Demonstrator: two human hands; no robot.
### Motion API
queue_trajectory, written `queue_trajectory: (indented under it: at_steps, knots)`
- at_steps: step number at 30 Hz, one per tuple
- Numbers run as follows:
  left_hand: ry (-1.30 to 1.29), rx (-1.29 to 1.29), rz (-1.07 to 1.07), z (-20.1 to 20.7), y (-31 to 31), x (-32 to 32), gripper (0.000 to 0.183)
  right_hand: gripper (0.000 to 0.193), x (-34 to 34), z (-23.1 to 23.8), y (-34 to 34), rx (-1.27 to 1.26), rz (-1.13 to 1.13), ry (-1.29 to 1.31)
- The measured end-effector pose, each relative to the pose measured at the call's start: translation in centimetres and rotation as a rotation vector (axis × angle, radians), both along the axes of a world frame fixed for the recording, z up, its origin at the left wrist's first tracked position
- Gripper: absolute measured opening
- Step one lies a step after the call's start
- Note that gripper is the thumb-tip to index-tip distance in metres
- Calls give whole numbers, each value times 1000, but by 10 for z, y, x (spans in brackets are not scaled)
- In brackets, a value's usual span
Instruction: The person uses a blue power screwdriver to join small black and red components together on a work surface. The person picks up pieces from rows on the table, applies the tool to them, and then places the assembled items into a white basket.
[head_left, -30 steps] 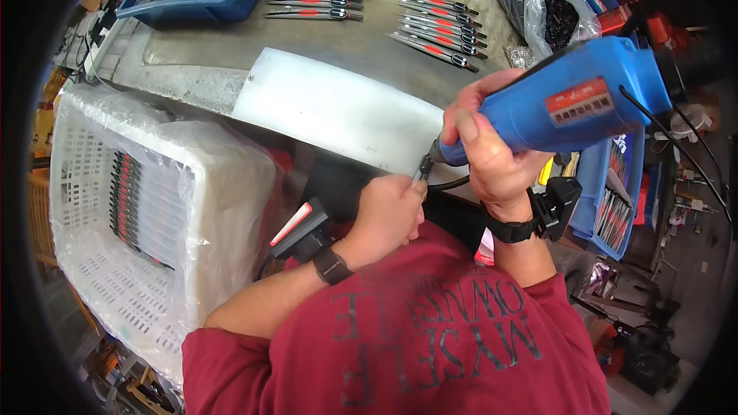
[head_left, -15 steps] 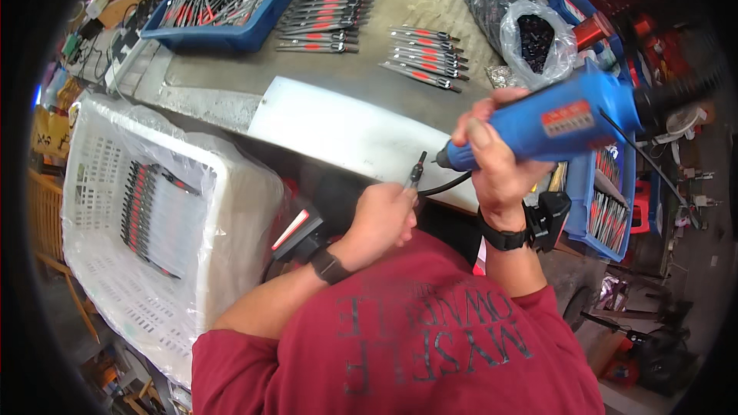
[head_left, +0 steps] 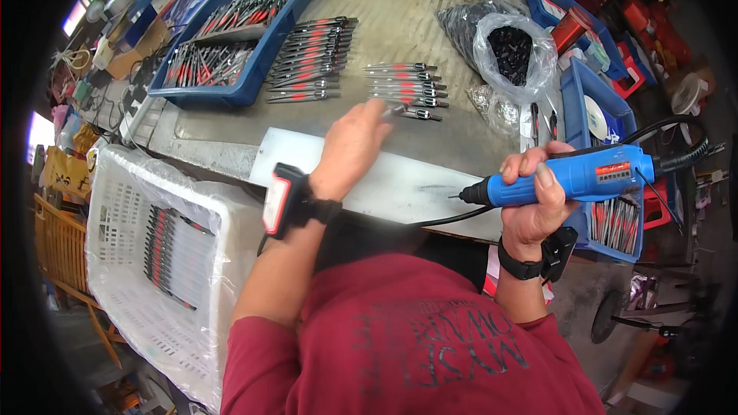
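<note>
My right hand [head_left: 536, 198] is wrapped round a blue electric screwdriver [head_left: 588, 177], its bit pointing left above the white board [head_left: 307, 155]. My left hand [head_left: 355, 142] reaches over the table with its fingers closed on one end of a slim grey pen-shaped tool [head_left: 419, 114]. That tool's dark clipped end points right, and the fingers partly hide the rest. It lies at the near side of a small row of similar grey-and-red tools [head_left: 405, 84]. A larger row of them [head_left: 311, 54] lies to the left.
A blue tray [head_left: 254, 81] of such tools stands at the far left. A plastic bag of small black parts [head_left: 511, 54] sits to the right. The white crate [head_left: 223, 261] at left holds a row of tools; a blue bin [head_left: 615, 250] stands at right.
My left hand has moved up from near my body to the small row, with the pen-shaped tool. My right hand has lowered the screwdriver slightly to the right.
</note>
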State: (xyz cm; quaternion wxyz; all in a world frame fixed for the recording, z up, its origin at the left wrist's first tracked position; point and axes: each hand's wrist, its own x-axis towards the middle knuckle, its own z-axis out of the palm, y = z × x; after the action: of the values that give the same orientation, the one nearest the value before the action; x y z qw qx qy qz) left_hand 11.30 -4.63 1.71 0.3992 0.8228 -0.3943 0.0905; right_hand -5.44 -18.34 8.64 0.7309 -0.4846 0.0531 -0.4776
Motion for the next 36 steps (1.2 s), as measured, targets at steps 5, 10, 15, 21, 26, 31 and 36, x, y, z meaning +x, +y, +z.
queue_trajectory:
  at_steps: [5,10,15,21,26,31,36]
  knots:
    - [-221,246,-146,-11,-21,10,16,41,-4,-3,-4,31,39,-20]
    - [-393,249,-178,-23,-33,16,13,41,-6,-7,-8,56,75,-21]
    - [-500,330,-193,-27,-38,19,12,41,-5,-10,-11,79,95,-12]
    - [-452,342,-187,-27,-45,24,10,44,-2,-11,-12,33,156,-20]
    - [-395,312,-123,-29,-46,28,10,38,2,-14,-12,-12,109,-1]
    - [-277,252,-82,-23,-42,28,18,41,3,-15,-13,-25,154,-27]
    - [-222,303,59,-12,-11,48,19,42,2,-16,-15,-21,134,-16]
